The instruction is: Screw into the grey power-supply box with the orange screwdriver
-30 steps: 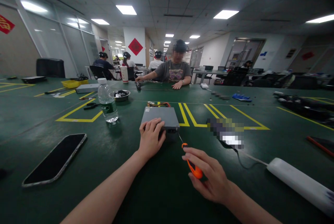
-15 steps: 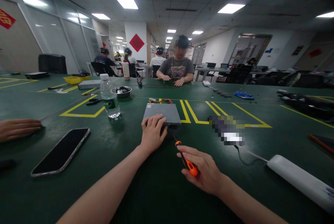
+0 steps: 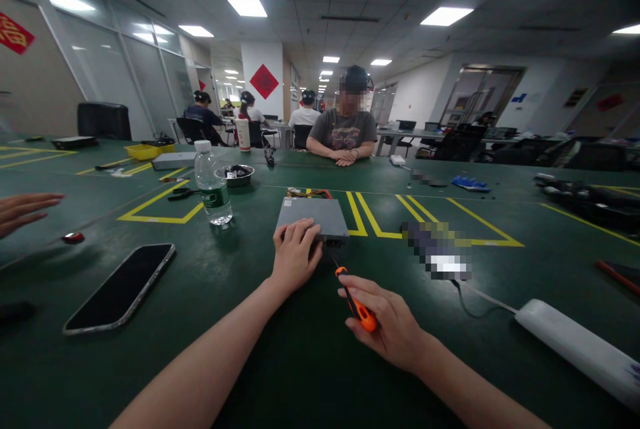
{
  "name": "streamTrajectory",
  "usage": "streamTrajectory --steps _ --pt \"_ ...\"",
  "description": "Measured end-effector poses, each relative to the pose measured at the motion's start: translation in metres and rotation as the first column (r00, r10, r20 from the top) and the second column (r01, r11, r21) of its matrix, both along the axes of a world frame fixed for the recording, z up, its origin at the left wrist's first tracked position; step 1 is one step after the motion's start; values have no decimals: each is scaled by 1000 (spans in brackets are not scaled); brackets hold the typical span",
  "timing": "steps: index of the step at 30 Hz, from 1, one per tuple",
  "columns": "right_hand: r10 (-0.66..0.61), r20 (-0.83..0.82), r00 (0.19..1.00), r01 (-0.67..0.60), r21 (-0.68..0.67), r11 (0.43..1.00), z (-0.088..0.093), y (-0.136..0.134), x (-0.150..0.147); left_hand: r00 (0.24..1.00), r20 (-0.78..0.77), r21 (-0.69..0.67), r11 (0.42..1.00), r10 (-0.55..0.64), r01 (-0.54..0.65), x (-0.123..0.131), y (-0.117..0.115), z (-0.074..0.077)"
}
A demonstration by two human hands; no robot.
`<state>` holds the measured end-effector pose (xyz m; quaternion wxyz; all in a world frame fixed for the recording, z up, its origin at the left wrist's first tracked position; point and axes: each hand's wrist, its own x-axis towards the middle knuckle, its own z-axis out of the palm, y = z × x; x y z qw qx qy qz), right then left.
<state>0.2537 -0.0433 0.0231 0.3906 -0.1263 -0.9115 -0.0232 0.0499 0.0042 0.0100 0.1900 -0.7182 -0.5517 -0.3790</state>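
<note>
A grey metal computer power supply (image 3: 320, 212) lies on the green table, with colored cables (image 3: 310, 193) coming out at its far side. My left hand (image 3: 296, 255) grips its near left part, fingers over the top and thumb at the near face. In my right hand (image 3: 385, 319) is an orange and black screwdriver (image 3: 361, 309), held by the handle. Its thin shaft points up and away toward the near face of the power supply, by the socket. Whether the tip touches a screw is too small to tell.
Left of me are a phone (image 3: 123, 289), a water bottle (image 3: 214, 195), a metal bowl (image 3: 237, 175) and another person's hand (image 3: 27, 212) near a small red object (image 3: 73, 238). A white power strip (image 3: 575, 342) lies right. A person (image 3: 343, 132) sits opposite.
The screwdriver's tip has come closer to the power supply's near face. The other person's hand at left has lifted, uncovering the red object. The person opposite has brought their hands together.
</note>
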Motion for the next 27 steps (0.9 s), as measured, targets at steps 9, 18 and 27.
streamTrajectory --steps 9,18,27 --pt "-58 100 993 51 66 997 10 -11 -5 1000 15 -7 1000 -12 12 0 0 0" --pt "-43 51 998 38 91 995 4 -12 -14 1000 -4 -6 1000 -11 11 0 0 0" --pt "-34 182 983 31 15 999 6 -17 -14 1000 13 -1 1000 -9 9 1 0 0"
